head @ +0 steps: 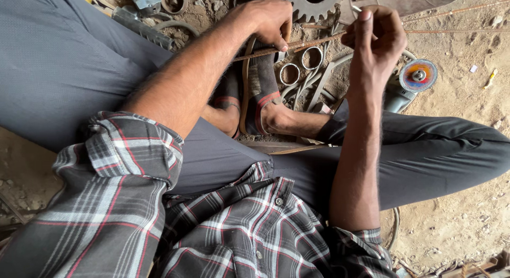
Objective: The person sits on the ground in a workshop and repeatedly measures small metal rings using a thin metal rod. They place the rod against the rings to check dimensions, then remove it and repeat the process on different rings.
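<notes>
I sit cross-legged on a dirt floor and hold a thin rusty metal rod [313, 41] across my feet. My left hand [268, 20] grips the rod near its left end, fingers curled over it and thumb pressing down. My right hand [377, 33] is closed on the same rod further right, with the fingers raised. Two small metal rings [300, 65] lie on the ground just under the rod, beside my sandalled foot [263, 89].
An angle grinder [417, 76] with a colourful disc lies right of my right wrist. A large toothed gear [314, 4] rests beyond the hands. More thin rods [457, 31] stretch away to the right. Metal scraps [143, 20] lie at the top left.
</notes>
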